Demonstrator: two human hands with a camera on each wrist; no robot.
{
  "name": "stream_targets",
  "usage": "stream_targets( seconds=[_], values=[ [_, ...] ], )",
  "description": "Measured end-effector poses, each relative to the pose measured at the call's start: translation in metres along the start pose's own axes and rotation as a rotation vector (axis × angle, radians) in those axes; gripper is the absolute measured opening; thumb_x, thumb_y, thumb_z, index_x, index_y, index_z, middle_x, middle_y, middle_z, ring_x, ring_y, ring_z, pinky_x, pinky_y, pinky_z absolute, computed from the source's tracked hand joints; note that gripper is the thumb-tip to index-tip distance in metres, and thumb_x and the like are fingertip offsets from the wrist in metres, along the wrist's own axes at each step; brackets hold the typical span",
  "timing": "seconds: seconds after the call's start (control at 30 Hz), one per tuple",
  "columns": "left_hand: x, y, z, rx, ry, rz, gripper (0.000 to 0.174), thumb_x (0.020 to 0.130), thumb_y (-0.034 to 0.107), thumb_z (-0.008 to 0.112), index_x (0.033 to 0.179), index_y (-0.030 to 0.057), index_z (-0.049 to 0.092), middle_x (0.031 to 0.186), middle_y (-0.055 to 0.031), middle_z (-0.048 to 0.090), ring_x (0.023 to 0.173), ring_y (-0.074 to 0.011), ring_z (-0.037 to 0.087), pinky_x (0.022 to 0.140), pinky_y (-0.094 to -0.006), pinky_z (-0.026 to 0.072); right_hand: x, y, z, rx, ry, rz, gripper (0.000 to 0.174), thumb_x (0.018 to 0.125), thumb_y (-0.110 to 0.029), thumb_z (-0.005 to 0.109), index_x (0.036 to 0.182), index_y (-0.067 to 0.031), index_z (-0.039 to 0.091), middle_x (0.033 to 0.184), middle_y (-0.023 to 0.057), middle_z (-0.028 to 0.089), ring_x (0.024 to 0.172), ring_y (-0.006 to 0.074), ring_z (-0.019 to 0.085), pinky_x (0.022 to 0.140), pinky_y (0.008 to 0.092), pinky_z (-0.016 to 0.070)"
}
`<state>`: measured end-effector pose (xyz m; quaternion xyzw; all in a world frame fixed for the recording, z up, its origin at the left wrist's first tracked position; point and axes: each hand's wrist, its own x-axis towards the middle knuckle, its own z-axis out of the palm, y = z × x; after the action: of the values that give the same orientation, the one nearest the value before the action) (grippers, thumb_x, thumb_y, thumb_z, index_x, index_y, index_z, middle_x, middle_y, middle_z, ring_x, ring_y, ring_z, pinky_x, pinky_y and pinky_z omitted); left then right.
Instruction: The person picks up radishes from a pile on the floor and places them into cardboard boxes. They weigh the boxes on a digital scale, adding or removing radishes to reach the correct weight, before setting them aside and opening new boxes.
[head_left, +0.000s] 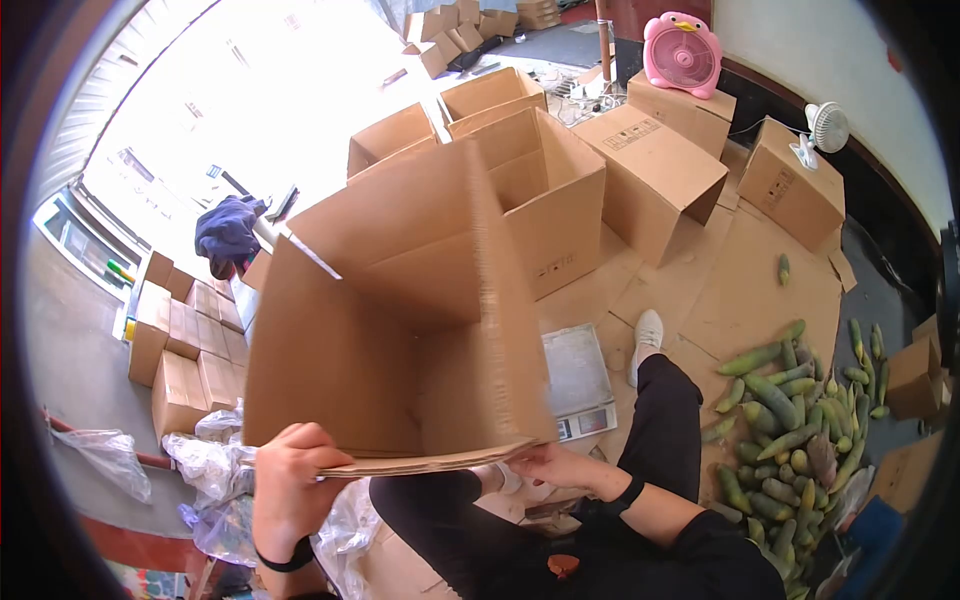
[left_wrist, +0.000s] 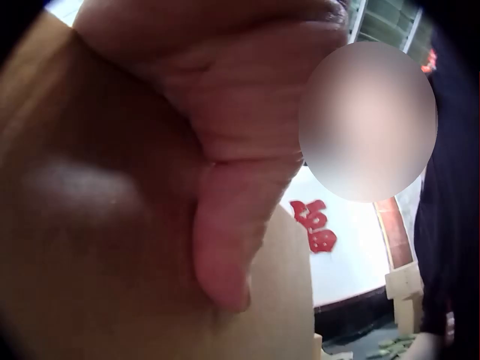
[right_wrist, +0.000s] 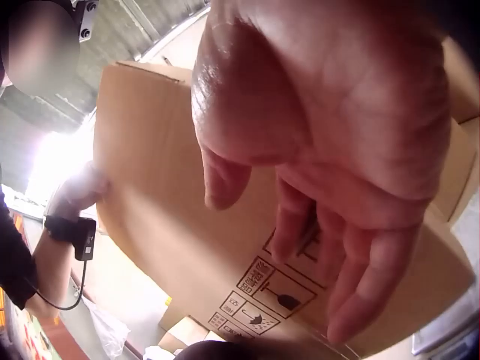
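Note:
A large open cardboard box [head_left: 330, 370] is held up before the body, its opening towards the head camera. My left hand [head_left: 290, 485] grips the near rim at its left, fingers curled over the edge; the thumb lies along the cardboard [left_wrist: 112, 285] in the left wrist view. At the rim's right end is my right hand [head_left: 565, 468]. The right wrist view shows this hand [right_wrist: 322, 142] with fingers loosely bent beside the printed outer face of the box [right_wrist: 172, 187]; whether the fingertips touch it, I cannot tell.
Several open boxes [head_left: 555, 225] stand ahead. A flat scale [head_left: 580, 375] lies right of the held box, near a shoe [head_left: 648, 330]. Green vegetables [head_left: 790, 430] are heaped at the right. Stacked cartons [head_left: 180, 395] and plastic bags [head_left: 205, 470] are at the left.

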<state>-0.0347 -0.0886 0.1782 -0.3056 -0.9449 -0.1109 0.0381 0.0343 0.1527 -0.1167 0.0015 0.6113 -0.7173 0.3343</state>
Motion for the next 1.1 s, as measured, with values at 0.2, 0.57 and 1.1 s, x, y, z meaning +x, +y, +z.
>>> stream_targets(
  seconds=[0.2, 0.57, 1.1],
  values=[
    [0.042, 0.02, 0.058, -0.025, -0.099, 0.156, 0.019, 0.063, 0.019, 0.076, 0.07, 0.0038, 0.067, 0.076, -0.0067, 0.061, 0.074, -0.0275, 0.062, 0.066, -0.0371, 0.0496, 0.004, 0.045, -0.023, 0.154, 0.247, 0.136, 0.046, 0.093, -0.037, 0.055, 0.128, -0.0075, 0.051, 0.115, 0.0069, 0.056, 0.099, 0.022, 0.059, 0.072, 0.0368, 0.0551],
    [0.13, 0.035, 0.142, 0.05, -0.134, 0.126, 0.018, 0.071, 0.022, 0.067, 0.074, 0.0045, 0.067, 0.084, -0.0078, 0.058, 0.085, -0.0274, 0.061, 0.072, -0.0404, 0.0504, 0.065, 0.024, -0.086, 0.714, 0.498, -0.115, 0.037, 0.093, -0.032, 0.056, 0.123, -0.0111, 0.047, 0.118, 0.0067, 0.048, 0.102, 0.0295, 0.059, 0.068, 0.0414, 0.0541],
    [0.181, 0.005, 0.188, 0.041, -0.047, 0.09, 0.014, 0.068, 0.016, 0.065, 0.074, 0.004, 0.068, 0.08, -0.0088, 0.058, 0.078, -0.0309, 0.061, 0.069, -0.0409, 0.0488, 0.142, 0.02, -0.137, 0.824, 0.547, -0.094, 0.035, 0.094, -0.034, 0.054, 0.123, -0.0165, 0.046, 0.116, 0.0025, 0.051, 0.098, 0.0221, 0.058, 0.07, 0.036, 0.0504]
  ],
)
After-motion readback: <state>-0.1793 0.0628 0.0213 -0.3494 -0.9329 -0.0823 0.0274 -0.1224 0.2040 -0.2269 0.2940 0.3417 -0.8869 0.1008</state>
